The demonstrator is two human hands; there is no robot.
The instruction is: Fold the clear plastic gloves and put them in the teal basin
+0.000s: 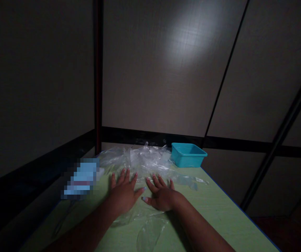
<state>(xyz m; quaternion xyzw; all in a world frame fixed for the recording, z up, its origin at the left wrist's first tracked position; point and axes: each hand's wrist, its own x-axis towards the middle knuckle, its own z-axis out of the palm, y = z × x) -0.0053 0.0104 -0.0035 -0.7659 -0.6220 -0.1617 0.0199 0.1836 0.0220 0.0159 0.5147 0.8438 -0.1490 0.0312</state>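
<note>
Both of my hands lie palm down, side by side, on a clear plastic bag (129,218) spread over the green table. My left hand (122,196) has its fingers spread and pointing away from me. My right hand (163,196) is also spread, its thumb close to the left thumb. Neither holds anything. Just beyond the fingertips is a crumpled heap of clear plastic bags (147,157). The near end of the flattened plastic reaches toward me between my forearms. Its part under my palms is hidden.
A turquoise plastic basket (188,161) stands at the table's far right corner. On the left edge lies a blurred-out light blue item (83,176), with a dark cord-like thing (61,220) nearer me. Panelled walls (152,87) rise behind the green table (218,217).
</note>
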